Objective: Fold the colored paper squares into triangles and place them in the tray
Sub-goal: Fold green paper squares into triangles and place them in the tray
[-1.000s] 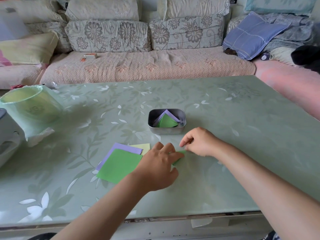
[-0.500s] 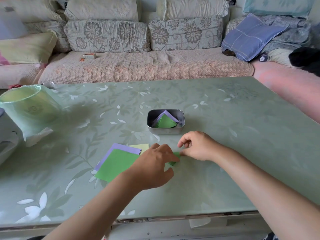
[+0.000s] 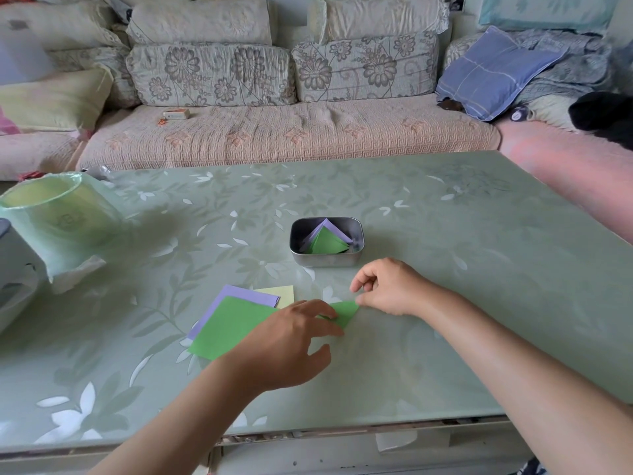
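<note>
I see R hand (image 3: 387, 289) grip pinched on folded green paper (image 3: 346, 310) corner; L hand (image 3: 291, 344) grip apart, pressing it onto bench (image 3: 462, 269), near tray (image 3: 327, 263).

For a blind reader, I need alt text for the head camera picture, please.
On a green table, the right hand pinches a corner of a green paper while the left hand presses it down. Beyond it, a metal tray holds folded green and purple triangles; unfolded squares lie at the left.
</note>
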The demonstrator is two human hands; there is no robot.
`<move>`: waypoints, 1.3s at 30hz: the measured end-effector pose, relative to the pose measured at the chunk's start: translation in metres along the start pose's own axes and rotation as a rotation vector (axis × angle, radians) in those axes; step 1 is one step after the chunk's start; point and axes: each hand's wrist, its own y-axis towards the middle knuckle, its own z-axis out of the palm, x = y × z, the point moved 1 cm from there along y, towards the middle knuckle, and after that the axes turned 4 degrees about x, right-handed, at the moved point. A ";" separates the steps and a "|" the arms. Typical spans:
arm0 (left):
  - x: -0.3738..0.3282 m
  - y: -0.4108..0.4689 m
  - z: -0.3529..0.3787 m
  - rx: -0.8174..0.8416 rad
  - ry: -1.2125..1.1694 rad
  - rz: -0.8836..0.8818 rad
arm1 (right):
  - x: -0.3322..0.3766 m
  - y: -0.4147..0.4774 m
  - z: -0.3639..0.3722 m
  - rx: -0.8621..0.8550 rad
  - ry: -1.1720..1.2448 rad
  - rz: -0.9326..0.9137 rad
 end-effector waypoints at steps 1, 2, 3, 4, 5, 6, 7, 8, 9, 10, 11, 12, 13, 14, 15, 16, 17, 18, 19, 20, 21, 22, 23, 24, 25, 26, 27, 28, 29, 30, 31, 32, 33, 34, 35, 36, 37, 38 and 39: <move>0.000 0.000 0.000 0.000 0.003 -0.002 | 0.000 0.000 0.000 -0.004 0.004 0.001; -0.001 -0.001 -0.001 -0.005 0.003 -0.001 | 0.000 0.001 -0.001 -0.011 0.006 0.000; -0.001 0.000 -0.001 -0.009 0.003 -0.002 | -0.001 0.001 -0.002 -0.018 0.010 0.000; -0.001 0.000 -0.001 -0.015 0.005 -0.001 | -0.001 0.000 -0.002 -0.024 0.013 -0.001; -0.002 0.001 -0.001 -0.021 0.008 0.002 | -0.001 0.000 -0.003 -0.029 0.015 -0.004; -0.002 0.002 -0.001 -0.027 0.006 0.008 | -0.001 0.000 -0.003 -0.033 0.017 -0.008; -0.003 0.004 -0.002 -0.038 -0.005 0.015 | -0.001 0.000 -0.003 -0.036 0.019 -0.013; -0.003 0.006 -0.002 -0.053 -0.016 0.025 | -0.002 -0.001 -0.003 -0.039 0.021 -0.017; -0.003 0.008 -0.002 -0.069 -0.019 0.028 | -0.002 -0.001 -0.003 -0.043 0.023 -0.017; -0.004 0.011 -0.001 -0.085 -0.013 0.015 | -0.003 -0.001 -0.002 -0.048 0.024 -0.014; -0.004 0.014 -0.001 -0.099 -0.006 -0.010 | -0.004 -0.002 -0.002 -0.051 0.020 -0.012; -0.004 0.017 0.001 -0.113 -0.004 -0.034 | -0.005 -0.002 -0.001 -0.056 0.008 -0.016; -0.005 0.020 0.002 -0.122 -0.009 -0.053 | -0.006 -0.002 0.000 -0.062 -0.010 -0.027; -0.005 0.024 0.002 -0.129 -0.010 -0.064 | -0.006 -0.003 0.002 -0.066 -0.032 -0.046; -0.005 0.027 0.003 -0.130 -0.008 -0.071 | -0.007 -0.003 0.003 -0.070 -0.052 -0.071; -0.004 0.030 0.003 -0.132 -0.005 -0.073 | -0.007 -0.005 0.004 -0.072 -0.067 -0.100; -0.003 0.033 0.003 -0.135 -0.001 -0.069 | -0.007 -0.006 0.004 -0.069 -0.076 -0.127; -0.001 0.035 0.003 -0.139 0.013 -0.058 | -0.007 -0.008 0.005 -0.058 -0.081 -0.152; -0.001 0.037 0.004 -0.140 0.037 -0.043 | -0.006 -0.010 0.004 -0.041 -0.086 -0.175; 0.000 0.038 0.004 -0.142 0.066 -0.024 | -0.006 -0.012 0.004 -0.021 -0.090 -0.197; 0.000 0.039 0.005 -0.145 0.093 -0.008 | -0.006 -0.014 0.004 -0.006 -0.091 -0.219; 0.000 0.040 0.005 -0.157 0.108 0.010 | -0.006 -0.016 0.005 0.001 -0.091 -0.240; -0.001 0.040 0.004 -0.172 0.108 0.020 | -0.006 -0.017 0.006 -0.001 -0.094 -0.263; -0.001 0.039 0.003 -0.190 0.090 0.018 | -0.006 -0.017 0.008 -0.012 -0.097 -0.286; -0.002 0.038 0.001 -0.203 0.057 -0.001 | -0.006 -0.017 0.009 -0.029 -0.094 -0.311; -0.002 0.037 -0.002 -0.215 0.016 -0.027 | -0.005 -0.017 0.010 -0.049 -0.087 -0.334; -0.002 0.036 -0.005 -0.222 -0.026 -0.056 | -0.004 -0.017 0.011 -0.071 -0.082 -0.351; -0.001 0.035 -0.007 -0.232 -0.063 -0.079 | -0.003 -0.017 0.011 -0.092 -0.082 -0.361; 0.000 0.033 -0.010 -0.243 -0.094 -0.098 | -0.002 -0.017 0.010 -0.107 -0.073 -0.359; 0.001 0.032 -0.013 -0.259 -0.120 -0.110 | 0.001 -0.017 0.010 -0.114 -0.046 -0.347; 0.001 0.031 -0.015 -0.281 -0.140 -0.122 | 0.004 -0.018 0.009 -0.118 0.001 -0.331; 0.001 0.030 -0.018 -0.304 -0.162 -0.139 | 0.007 -0.019 0.007 -0.121 0.055 -0.315; 0.000 0.029 -0.021 -0.323 -0.190 -0.161 | 0.010 -0.020 0.005 -0.126 0.105 -0.305; -0.002 0.028 -0.025 -0.339 -0.226 -0.178 | 0.013 -0.021 0.003 -0.133 0.144 -0.304; -0.003 0.027 -0.028 -0.348 -0.261 -0.188 | 0.016 -0.022 0.001 -0.139 0.177 -0.307; -0.005 0.026 -0.032 -0.350 -0.288 -0.195 | 0.019 -0.023 -0.001 -0.142 0.207 -0.315; -0.006 0.025 -0.035 -0.347 -0.301 -0.207 | 0.020 -0.024 -0.003 -0.144 0.230 -0.324; -0.006 0.024 -0.036 -0.344 -0.305 -0.225 | 0.022 -0.024 -0.004 -0.146 0.244 -0.334; -0.006 0.024 -0.037 -0.345 -0.310 -0.245 | 0.023 -0.026 -0.004 -0.150 0.253 -0.342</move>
